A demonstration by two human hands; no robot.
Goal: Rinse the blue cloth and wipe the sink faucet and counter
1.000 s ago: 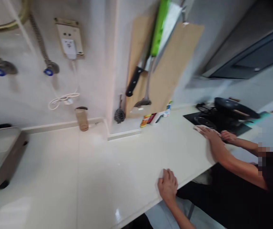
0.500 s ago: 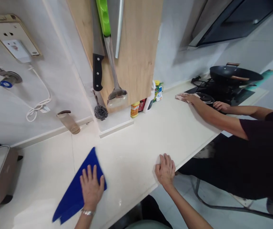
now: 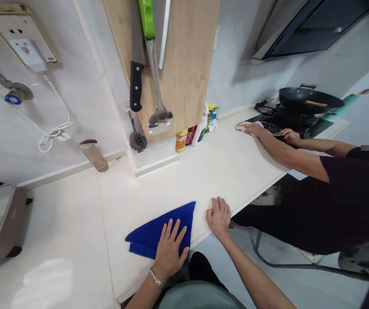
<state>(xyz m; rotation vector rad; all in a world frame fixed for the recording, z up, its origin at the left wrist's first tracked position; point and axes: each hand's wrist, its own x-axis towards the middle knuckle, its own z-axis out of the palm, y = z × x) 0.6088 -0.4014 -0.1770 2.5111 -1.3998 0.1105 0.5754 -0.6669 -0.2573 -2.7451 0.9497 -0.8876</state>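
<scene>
My left hand (image 3: 169, 252) lies flat on a folded blue cloth (image 3: 150, 234), fingers spread, pressing it onto the white countertop (image 3: 158, 184). The cloth has a pointed, roughly triangular shape and reaches the counter's front edge. A silver band circles my left wrist. To the right of the cloth, my right hand (image 3: 218, 216) rests on the counter by the front edge with its fingers a little bent and nothing seen in it.
Along the wall hang a knife (image 3: 135, 86), a ladle (image 3: 160, 118) and a steel scrubber (image 3: 138, 141). Bottles (image 3: 200, 131) stand behind. At right, another person's hand (image 3: 255, 128) is on a pale cloth near the stove and wok (image 3: 309, 101). A brown appliance (image 3: 7, 223) sits left.
My left hand has slid the blue cloth to the right and towards the front edge, closer to my right hand. The right hand stays on the counter. The view has shifted slightly.
</scene>
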